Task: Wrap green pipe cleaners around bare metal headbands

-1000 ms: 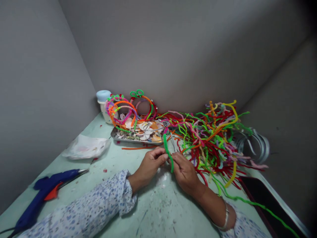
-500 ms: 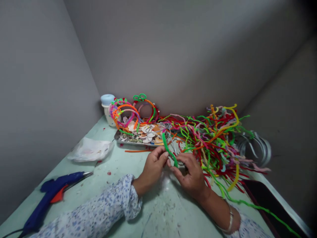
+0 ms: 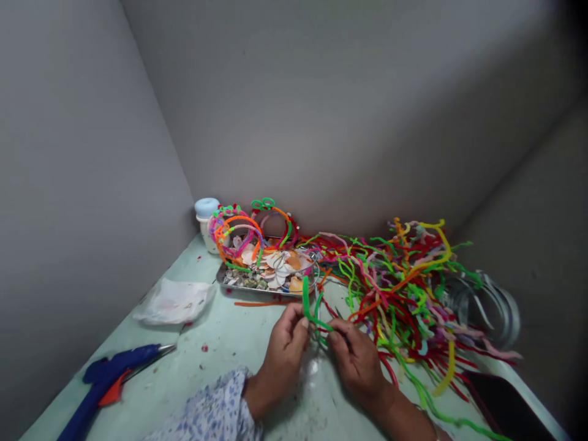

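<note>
Both hands are at the middle of the table around a green pipe cleaner (image 3: pixel 305 297). My left hand (image 3: pixel 285 343) pinches it low down, where it stands upright as a thick green strip with a bit of pink near its top. From there a thinner green strand bends right, and my right hand (image 3: pixel 357 355) grips it between thumb and fingers. A thin greyish band shows partly behind the green; the fingers hide how they join. Just beyond the hands lies a metal tray (image 3: pixel 257 293) of seashells, with pipe-cleaner-wrapped headbands (image 3: pixel 239 218) resting on it.
A tangled heap of coloured pipe cleaners (image 3: pixel 390 275) fills the right side, with silvery metal bands (image 3: pixel 498 309) beside it. A dark flat object (image 3: pixel 509 404) lies front right. Leftward are a blue glue gun (image 3: pixel 108 373), a plastic bag (image 3: pixel 177 301) and a blue-lidded jar (image 3: pixel 206 223).
The view has tilted up, so everything sits lower. The green piece has turned more upright, and my right hand now draws a green strand out to the right.
</note>
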A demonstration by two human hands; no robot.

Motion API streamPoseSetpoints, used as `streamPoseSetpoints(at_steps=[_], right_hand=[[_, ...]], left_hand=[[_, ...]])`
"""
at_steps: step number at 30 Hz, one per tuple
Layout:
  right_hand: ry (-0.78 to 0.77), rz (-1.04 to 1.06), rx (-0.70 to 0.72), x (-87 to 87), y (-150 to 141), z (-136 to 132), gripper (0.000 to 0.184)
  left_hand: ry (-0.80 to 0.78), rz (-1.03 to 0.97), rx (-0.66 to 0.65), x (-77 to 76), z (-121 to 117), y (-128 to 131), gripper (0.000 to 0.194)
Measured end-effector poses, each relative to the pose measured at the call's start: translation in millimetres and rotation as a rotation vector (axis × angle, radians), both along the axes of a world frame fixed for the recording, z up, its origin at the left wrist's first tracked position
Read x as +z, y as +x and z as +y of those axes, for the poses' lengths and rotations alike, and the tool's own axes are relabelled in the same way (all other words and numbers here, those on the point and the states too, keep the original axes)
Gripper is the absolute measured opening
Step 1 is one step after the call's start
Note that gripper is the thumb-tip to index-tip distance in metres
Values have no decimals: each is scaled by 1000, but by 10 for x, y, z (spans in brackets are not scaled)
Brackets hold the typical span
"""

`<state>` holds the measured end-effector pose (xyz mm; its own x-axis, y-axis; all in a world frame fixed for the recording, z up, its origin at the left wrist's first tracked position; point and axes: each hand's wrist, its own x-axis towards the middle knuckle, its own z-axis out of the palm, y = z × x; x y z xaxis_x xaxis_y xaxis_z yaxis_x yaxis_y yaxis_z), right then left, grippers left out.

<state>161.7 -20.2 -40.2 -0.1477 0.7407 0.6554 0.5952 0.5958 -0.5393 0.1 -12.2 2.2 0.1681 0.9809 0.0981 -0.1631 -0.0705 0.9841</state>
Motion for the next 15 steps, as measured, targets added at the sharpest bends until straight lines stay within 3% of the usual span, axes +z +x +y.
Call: streamPoseSetpoints(at_steps=[6,15], right_hand=[[-4,7,35,11,-2,9,12],[-79,12,56,9,-55,61,9]], left_hand=[[-19,-35,-28,6,3,-44,17],[70,-35,-13,169,-76,-131,19]])
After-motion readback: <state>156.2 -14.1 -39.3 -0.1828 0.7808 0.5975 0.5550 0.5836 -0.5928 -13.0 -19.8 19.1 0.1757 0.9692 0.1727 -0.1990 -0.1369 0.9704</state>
